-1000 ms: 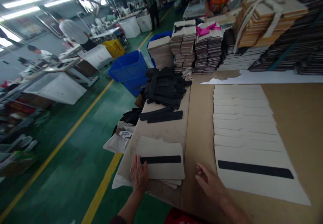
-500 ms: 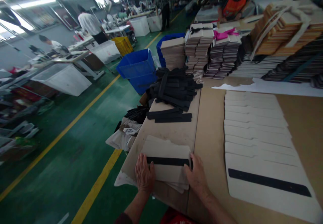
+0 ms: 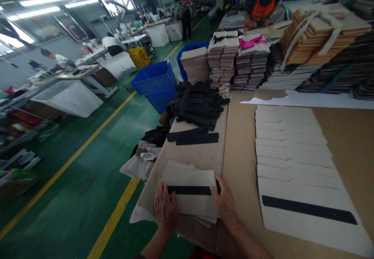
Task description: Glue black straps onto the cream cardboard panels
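Observation:
A black strip [image 3: 189, 190] lies across the top panel of a small stack of pale panels [image 3: 193, 206] near the table's front left edge. My left hand [image 3: 165, 207] rests at the strip's left end, fingers spread over the panel's edge. At the other end, my right hand [image 3: 224, 199] holds the panel's right edge, thumb on top by the strip's tip and fingers curled at the side. Several overlapping pale panels [image 3: 295, 165] are laid out to the right, the nearest bearing a black strip [image 3: 308, 209].
Loose black strips [image 3: 198, 105] are heaped beyond my hands. Stacks of panels [image 3: 223, 58] and a tied bundle [image 3: 321, 33] line the table's back. A blue bin [image 3: 156, 81] stands left of the table. A person in an orange apron [image 3: 263, 6] is across the table.
The view has shifted slightly, moving the table's contents a little left in the picture. Both hands remain at the strip's ends. A distant person in white has bent lower.

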The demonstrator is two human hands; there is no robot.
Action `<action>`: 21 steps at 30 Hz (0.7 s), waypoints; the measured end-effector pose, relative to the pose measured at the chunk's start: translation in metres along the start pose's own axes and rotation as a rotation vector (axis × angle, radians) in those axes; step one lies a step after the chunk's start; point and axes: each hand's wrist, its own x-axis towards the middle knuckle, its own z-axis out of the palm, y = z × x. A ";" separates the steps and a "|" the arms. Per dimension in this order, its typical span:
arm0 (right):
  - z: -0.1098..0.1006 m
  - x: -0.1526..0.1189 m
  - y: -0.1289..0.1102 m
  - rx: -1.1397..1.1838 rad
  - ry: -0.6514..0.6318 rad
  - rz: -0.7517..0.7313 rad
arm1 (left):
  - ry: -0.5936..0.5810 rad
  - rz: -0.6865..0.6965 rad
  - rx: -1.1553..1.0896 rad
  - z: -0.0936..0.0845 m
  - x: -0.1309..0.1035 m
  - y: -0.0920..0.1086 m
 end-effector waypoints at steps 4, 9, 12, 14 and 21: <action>-0.006 0.006 -0.009 0.000 -0.060 -0.149 | -0.012 -0.010 0.009 0.000 0.000 0.000; -0.001 0.006 -0.017 0.042 -0.039 -0.105 | -0.023 -0.005 -0.017 0.000 0.000 -0.001; -0.009 0.005 -0.020 0.064 -0.048 -0.074 | -0.036 -0.001 -0.041 0.002 0.001 -0.006; -0.029 0.004 -0.019 0.097 -0.075 -0.043 | -0.027 0.004 -0.074 0.004 0.003 -0.010; -0.200 -0.011 0.035 0.388 -0.033 0.256 | -0.032 -0.029 -0.072 0.001 0.012 -0.002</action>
